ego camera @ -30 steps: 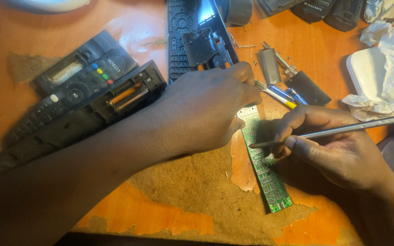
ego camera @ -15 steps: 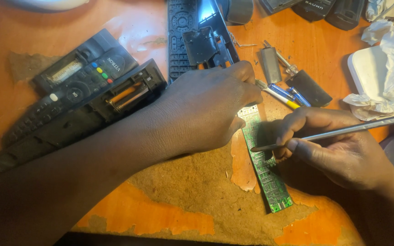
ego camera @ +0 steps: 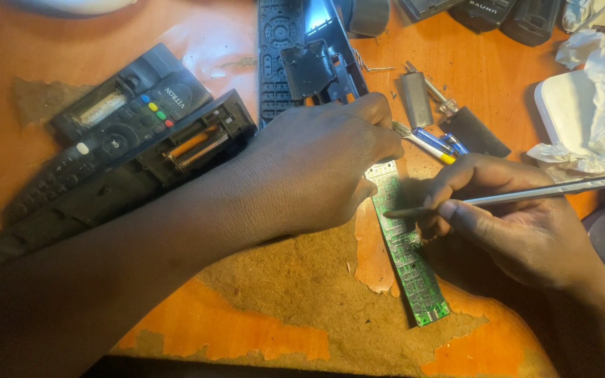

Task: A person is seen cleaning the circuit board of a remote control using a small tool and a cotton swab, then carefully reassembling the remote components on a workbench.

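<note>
Worn orange table (ego camera: 50, 42), veneer peeled to bare brown board near front edge. Long green circuit board (ego camera: 407, 252) lying flat on peeled patch. Left hand (ego camera: 316, 168) pressing on board's top end, fingers together. Right hand (ego camera: 519, 224) fingers pinched on thin metal tool (ego camera: 554, 190) – tip touching board. Black remotes (ego camera: 120, 119) to left.

- There is one view only, from a camera worn on the person's head.
- It looks steeply down onto the orange, worn tabletop (ego camera: 260, 336), almost from straight above.
- It sits close: the left hand (ego camera: 316, 171) and right hand (ego camera: 519, 224) fill the middle, with both forearms entering from the lower edge.
- The narrow green circuit board (ego camera: 407, 252) lies near the centre of the picture.
- The frame's far edge cuts off the remote controls (ego camera: 117, 133) and crumpled paper (ego camera: 596, 105) at the top.
</note>
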